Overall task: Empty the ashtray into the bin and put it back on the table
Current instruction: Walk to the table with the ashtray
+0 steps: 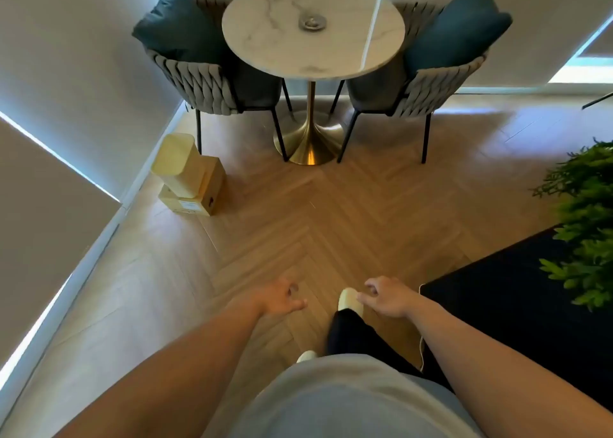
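Note:
A small round metal ashtray (pixel 312 22) sits near the middle of a round white marble table (pixel 265 49) on a brass pedestal, far ahead of me. A pale yellow bin (pixel 181 165) stands on the floor by the left wall, beside a cardboard box. My left hand (pixel 280 298) and my right hand (pixel 386 296) hang low over the wooden floor, far from the table. Both hold nothing and their fingers are loosely spread.
Two woven grey chairs (pixel 199 79) (pixel 428 85) with dark blue cushions flank the table. A cardboard box (pixel 199 198) lies next to the bin. A dark rug (pixel 517 291) and a green plant (pixel 587 218) are at my right. My feet in pale slippers (pixel 350 300) are on the herringbone floor.

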Demonstrator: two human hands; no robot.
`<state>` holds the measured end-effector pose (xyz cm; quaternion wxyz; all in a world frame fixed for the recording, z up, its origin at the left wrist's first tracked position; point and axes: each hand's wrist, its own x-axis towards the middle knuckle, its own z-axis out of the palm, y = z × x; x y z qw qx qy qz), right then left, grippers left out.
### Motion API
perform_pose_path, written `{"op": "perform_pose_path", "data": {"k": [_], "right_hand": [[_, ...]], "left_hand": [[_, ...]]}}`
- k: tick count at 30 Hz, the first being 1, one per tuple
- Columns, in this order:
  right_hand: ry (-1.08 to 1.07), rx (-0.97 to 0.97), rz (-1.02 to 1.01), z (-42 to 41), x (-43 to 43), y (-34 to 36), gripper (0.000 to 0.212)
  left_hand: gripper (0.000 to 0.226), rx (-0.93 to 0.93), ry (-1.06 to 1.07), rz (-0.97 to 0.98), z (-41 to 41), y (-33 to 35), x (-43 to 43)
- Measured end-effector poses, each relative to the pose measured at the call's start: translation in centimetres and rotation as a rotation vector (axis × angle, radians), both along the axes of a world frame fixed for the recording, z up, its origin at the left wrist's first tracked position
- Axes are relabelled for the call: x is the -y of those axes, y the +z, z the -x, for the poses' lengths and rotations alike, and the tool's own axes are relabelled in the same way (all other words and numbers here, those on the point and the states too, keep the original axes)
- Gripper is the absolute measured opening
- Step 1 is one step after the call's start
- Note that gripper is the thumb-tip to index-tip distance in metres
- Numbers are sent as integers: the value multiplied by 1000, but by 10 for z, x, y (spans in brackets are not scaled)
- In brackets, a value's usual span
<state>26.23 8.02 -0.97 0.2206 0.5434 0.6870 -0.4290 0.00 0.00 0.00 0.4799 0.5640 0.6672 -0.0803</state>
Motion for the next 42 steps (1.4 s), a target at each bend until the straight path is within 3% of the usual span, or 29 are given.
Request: {"op": "perform_pose_path", "data": {"k": [14, 25, 42], "right_hand": [[-29, -11, 92, -6, -117, -33, 71], [16, -22, 130, -14, -236, -31, 70], [17, 2, 89, 60, -397, -38, 69]], "left_hand": [[62, -35, 8, 109, -9, -23, -114], [59, -4, 100, 68, -12, -18, -229], [57, 52, 130, 51, 73, -38, -385]]}}
